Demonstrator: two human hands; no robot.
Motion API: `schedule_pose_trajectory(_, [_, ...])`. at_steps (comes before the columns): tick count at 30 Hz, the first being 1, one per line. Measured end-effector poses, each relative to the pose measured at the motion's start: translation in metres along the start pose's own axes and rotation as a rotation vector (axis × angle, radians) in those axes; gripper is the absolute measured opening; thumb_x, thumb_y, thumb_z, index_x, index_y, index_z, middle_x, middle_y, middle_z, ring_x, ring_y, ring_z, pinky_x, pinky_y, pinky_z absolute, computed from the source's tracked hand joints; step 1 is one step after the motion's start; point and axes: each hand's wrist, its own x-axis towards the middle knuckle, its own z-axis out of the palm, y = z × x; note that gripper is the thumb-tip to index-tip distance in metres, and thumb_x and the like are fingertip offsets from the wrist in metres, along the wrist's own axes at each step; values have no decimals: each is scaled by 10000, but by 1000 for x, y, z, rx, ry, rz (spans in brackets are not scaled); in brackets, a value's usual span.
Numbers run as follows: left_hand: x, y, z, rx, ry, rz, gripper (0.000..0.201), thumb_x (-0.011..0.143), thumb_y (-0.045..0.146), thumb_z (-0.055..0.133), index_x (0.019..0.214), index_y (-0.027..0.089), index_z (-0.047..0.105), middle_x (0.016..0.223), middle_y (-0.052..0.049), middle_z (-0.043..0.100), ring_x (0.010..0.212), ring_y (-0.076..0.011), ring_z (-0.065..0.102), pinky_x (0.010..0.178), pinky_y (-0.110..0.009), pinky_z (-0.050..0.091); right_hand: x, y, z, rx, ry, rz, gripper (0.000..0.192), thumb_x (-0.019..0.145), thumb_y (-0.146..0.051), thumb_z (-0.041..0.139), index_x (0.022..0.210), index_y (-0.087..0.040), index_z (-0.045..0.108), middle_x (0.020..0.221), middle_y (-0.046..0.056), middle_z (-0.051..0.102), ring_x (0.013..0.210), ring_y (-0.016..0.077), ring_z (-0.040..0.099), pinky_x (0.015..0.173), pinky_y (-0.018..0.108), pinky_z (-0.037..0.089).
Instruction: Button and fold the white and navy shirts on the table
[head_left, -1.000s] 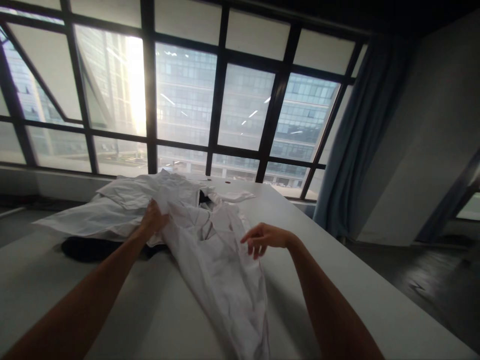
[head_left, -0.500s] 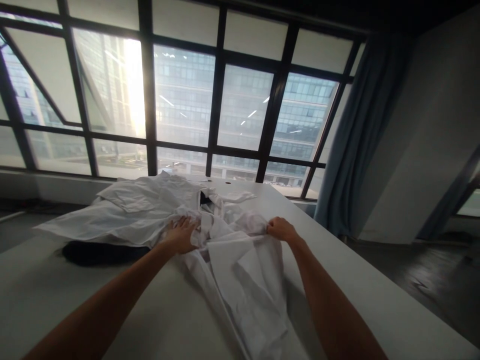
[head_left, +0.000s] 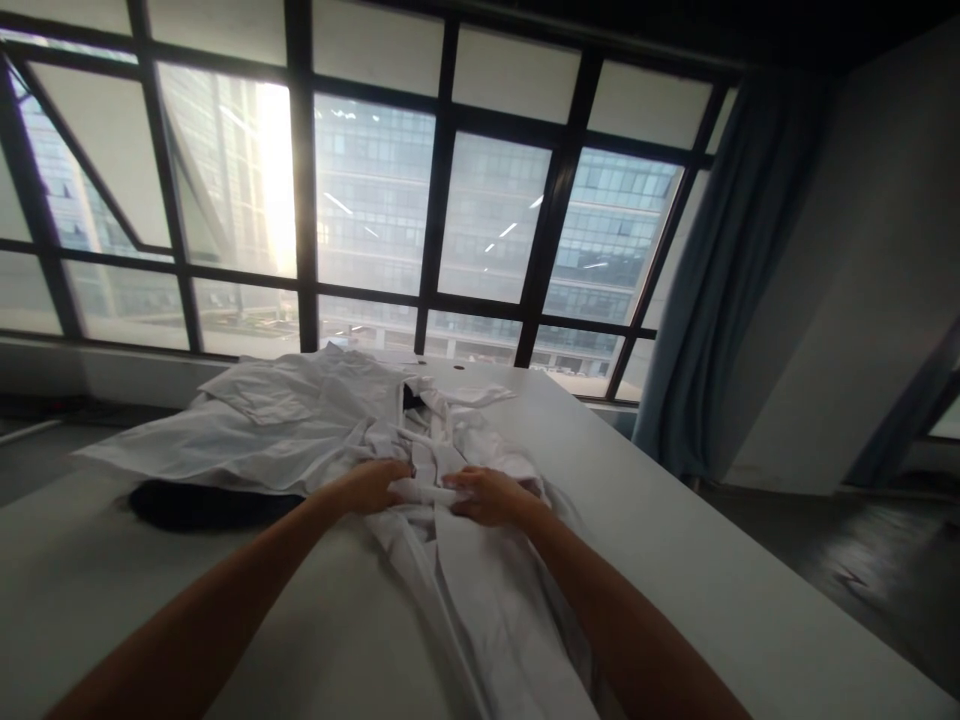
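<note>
A crumpled white shirt (head_left: 487,610) lies lengthwise on a white table (head_left: 690,560), running toward me. My left hand (head_left: 371,485) and my right hand (head_left: 487,495) sit close together on its upper part, fingers pinching a fold of the cloth between them. Behind them more white garments (head_left: 277,420) are heaped, spread toward the left.
A dark garment (head_left: 202,503) peeks out from under the white heap at left. Large black-framed windows (head_left: 442,220) stand behind the table, a grey-blue curtain (head_left: 712,290) hangs at right, and dark floor (head_left: 862,570) lies beyond the table's right edge.
My right hand came down from the air onto the shirt, gripped it, then moved left to meet the left hand. The left hand shifted right and nearer. The shirt's upper part got bunched.
</note>
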Motion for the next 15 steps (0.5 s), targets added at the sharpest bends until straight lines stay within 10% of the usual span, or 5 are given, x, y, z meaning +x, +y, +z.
schedule_pose_trajectory(2, [-2,-3,-10,-65,53,5,467,743,266,603,1202,184,636,1266,-116,630,1161,-275,571,1018,-366,414,1,-3,-1,1,-23,73,185,838,-344,628,928,-206,711,870,46,679,757,183,619,681,244,439])
schedule_pose_trajectory(9, [-8,-9,-47,-299,270,-13,427,711,410,629,1077,205,711,1142,-82,701,1062,-277,617,983,-358,444,-26,37,-48,406,165,244,588,835,-676,443,584,-155,549,532,-21,483,507,109,408,485,218,305])
schedule_pose_trajectory(15, [-35,-73,-67,-372,500,-91,356,663,391,572,902,196,751,1062,-85,722,1019,-265,645,947,-356,487,-80,126,-67,292,684,829,498,906,-525,392,679,-141,612,658,76,620,607,181,553,520,256,387])
